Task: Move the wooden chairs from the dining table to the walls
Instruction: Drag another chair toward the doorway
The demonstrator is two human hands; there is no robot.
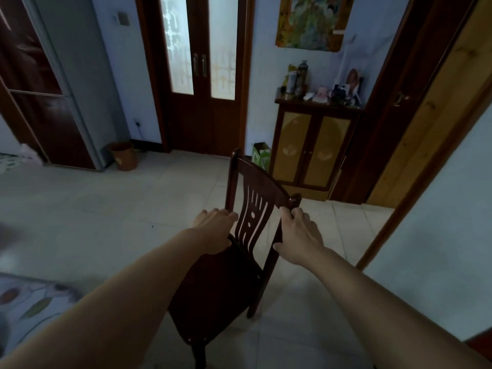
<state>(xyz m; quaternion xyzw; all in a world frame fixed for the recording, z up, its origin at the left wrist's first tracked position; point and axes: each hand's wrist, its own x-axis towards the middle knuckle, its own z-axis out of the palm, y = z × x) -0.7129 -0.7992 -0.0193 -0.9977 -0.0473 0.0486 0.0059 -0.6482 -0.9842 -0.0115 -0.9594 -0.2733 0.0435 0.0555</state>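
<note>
Head view: L hand [216,230] wrapped on left post of wooden chair [234,262], R hand [298,237] fingers closed on right post near top rail. Chair mid-floor, tilted, w/ backrest toward far wall. Step: carrying. Next prob: walk to wall by cabinet [311,147], set down.

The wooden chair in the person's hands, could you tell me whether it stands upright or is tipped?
Tipped. The wooden chair leans, its backrest slanting, with the left hand and right hand gripping it.

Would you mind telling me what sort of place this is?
Most likely a home's dining or living area: a tiled floor, a cluttered wooden cabinet, frosted-glass double doors and a wooden chair.
</note>
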